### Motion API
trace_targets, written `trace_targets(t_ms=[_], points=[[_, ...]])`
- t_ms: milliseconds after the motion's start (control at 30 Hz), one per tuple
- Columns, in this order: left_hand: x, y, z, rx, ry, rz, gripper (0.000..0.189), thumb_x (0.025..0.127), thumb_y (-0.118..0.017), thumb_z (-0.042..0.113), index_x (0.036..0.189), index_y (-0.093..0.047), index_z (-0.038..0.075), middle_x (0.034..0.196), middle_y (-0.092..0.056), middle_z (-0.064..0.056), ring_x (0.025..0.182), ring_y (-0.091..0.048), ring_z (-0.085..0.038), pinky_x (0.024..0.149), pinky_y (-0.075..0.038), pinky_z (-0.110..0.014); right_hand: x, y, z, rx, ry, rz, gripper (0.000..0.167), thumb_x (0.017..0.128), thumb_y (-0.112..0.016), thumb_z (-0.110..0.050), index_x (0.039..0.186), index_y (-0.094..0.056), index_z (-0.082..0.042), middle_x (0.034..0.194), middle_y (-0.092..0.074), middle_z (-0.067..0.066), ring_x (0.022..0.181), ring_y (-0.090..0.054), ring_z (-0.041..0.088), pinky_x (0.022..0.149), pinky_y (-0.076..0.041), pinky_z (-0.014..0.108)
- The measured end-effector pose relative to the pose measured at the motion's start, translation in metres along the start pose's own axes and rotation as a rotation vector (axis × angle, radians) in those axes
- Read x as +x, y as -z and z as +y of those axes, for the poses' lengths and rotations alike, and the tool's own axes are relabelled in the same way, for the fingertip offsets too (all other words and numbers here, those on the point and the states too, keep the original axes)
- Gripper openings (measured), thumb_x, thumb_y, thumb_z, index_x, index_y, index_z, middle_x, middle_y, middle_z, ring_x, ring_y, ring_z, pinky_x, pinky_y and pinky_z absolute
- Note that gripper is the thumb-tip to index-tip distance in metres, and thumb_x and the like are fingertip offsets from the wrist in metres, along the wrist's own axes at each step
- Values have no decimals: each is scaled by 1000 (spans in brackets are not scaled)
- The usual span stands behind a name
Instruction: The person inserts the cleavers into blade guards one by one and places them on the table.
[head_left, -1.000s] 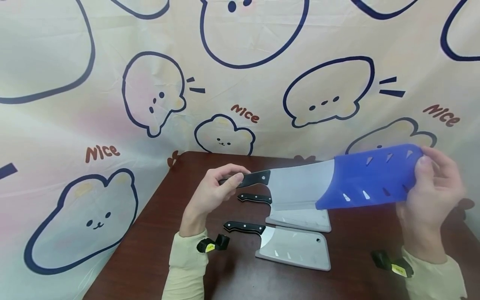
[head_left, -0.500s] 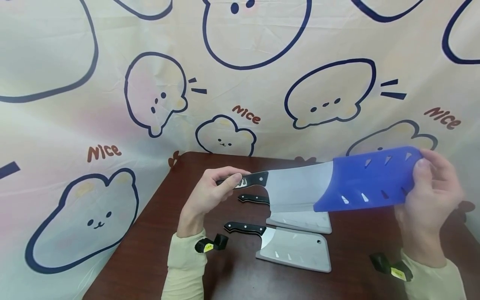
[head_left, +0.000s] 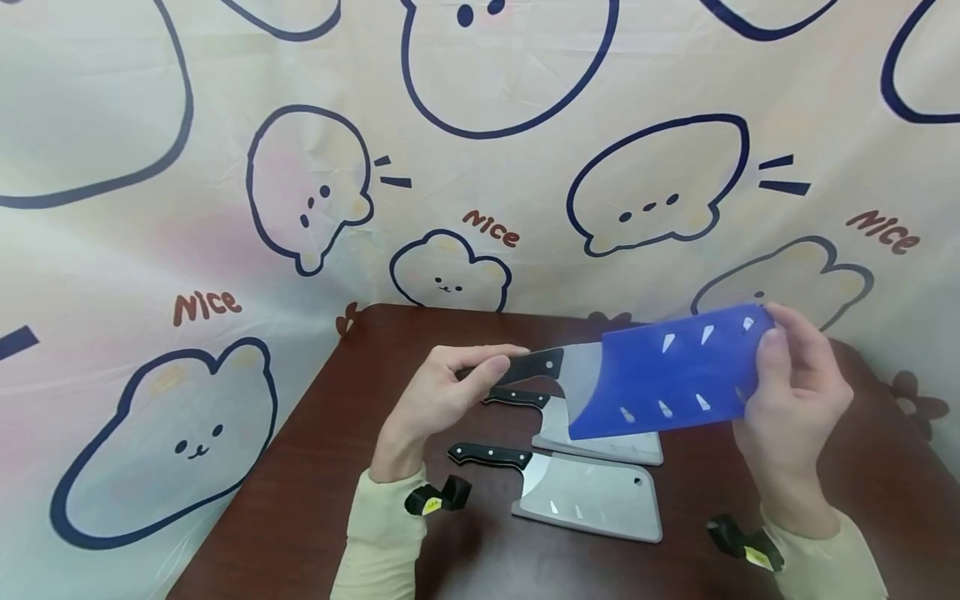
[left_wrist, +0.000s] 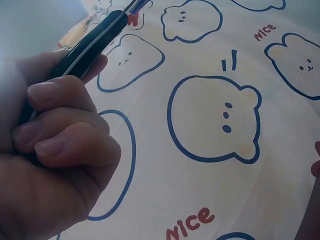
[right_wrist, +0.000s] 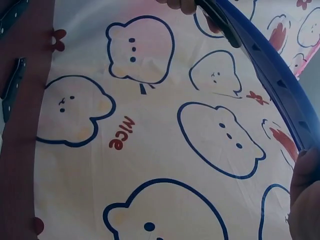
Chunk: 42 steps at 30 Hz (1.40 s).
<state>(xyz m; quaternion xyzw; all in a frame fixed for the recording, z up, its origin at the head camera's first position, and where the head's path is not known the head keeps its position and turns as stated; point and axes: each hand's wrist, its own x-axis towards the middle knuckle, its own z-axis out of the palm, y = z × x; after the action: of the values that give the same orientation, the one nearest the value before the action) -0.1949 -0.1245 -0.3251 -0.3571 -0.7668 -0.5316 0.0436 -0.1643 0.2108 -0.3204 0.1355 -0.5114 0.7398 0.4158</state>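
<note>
My left hand (head_left: 442,400) grips the black riveted handle of a cleaver (head_left: 581,367), which is held up above the table. Most of the cleaver's blade sits inside a blue slotted blade cover (head_left: 667,375); a strip of bare steel shows near the handle. At the cover's right end my right hand (head_left: 798,400) pinches it, thumb in front and fingers behind. In the left wrist view the fingers of the left hand (left_wrist: 65,125) curl round the handle (left_wrist: 90,45). The right wrist view shows the cover (right_wrist: 275,70) edge-on, bent in a slight curve.
Two more cleavers lie on the dark brown table (head_left: 315,508), handles to the left. The nearer cleaver (head_left: 592,496) wears a pale slotted cover; the farther cleaver (head_left: 551,417) is partly hidden behind the blue cover. A cartoon-printed cloth (head_left: 525,183) hangs behind the table.
The blue cover has slid left over the blade, so much less steel shows. My right hand moved left with it, while my left hand shifted slightly right.
</note>
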Motion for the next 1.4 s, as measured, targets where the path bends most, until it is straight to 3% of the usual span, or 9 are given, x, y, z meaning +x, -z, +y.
trace_targets(t_ms=[100,333,500,600,867,1000,1200,1400], points=[[0,-3,1,-7,-2,30,27,100,-56,22,123,-69,15,87,-67,-5,47,-40,-15,41,-33,-28,-4,-4,0,-2,18,4,31,96,-57,0,124,-59,12,112,-64,18,90,-63,23,70,-58,21],[1,-7,0,-26,8,58,26,100,-55,23,120,-70,14,58,-40,-3,47,-38,-16,41,-31,-27,-7,-5,-3,-37,14,42,32,95,-59,-4,124,-60,10,115,-63,21,95,-64,27,77,-58,24],[0,-8,0,-26,11,83,25,100,-56,21,118,-71,14,63,-50,-4,48,-40,-16,45,-36,-27,-13,-5,-1,-111,31,1,31,96,-55,-2,126,-59,9,113,-64,15,91,-62,22,71,-56,19],[1,-9,1,-22,11,83,25,100,-56,23,119,-71,15,74,-59,-4,51,-41,-16,50,-38,-27,-14,-4,0,-111,44,-17,31,97,-53,0,126,-58,10,113,-65,14,90,-61,20,69,-55,17],[4,-9,-2,-62,19,45,26,100,-56,26,120,-70,15,57,-39,-6,45,-34,-18,41,-29,-27,-12,-4,-3,-94,27,-1,32,96,-55,-2,126,-59,8,113,-63,16,94,-60,23,73,-56,19],[-1,-2,-5,-37,65,50,25,100,-56,26,118,-70,16,65,-50,-5,50,-41,-18,44,-36,-27,-13,-8,1,-108,-15,-63,34,97,-54,-4,130,-57,6,121,-60,19,104,-61,27,81,-57,22],[-7,13,-6,-39,143,-7,23,99,-58,23,118,-69,16,55,-41,-6,45,-40,-20,46,-39,-29,-18,-9,6,-256,-115,-187,39,100,-50,-7,139,-50,-4,134,-52,17,115,-58,26,83,-54,20],[-7,21,-11,-34,123,-25,21,98,-59,19,117,-68,14,60,-47,-6,50,-45,-23,49,-43,-30,-19,-8,9,-556,-132,-290,44,102,-48,-15,146,-44,-19,142,-50,4,115,-59,16,79,-52,16]])
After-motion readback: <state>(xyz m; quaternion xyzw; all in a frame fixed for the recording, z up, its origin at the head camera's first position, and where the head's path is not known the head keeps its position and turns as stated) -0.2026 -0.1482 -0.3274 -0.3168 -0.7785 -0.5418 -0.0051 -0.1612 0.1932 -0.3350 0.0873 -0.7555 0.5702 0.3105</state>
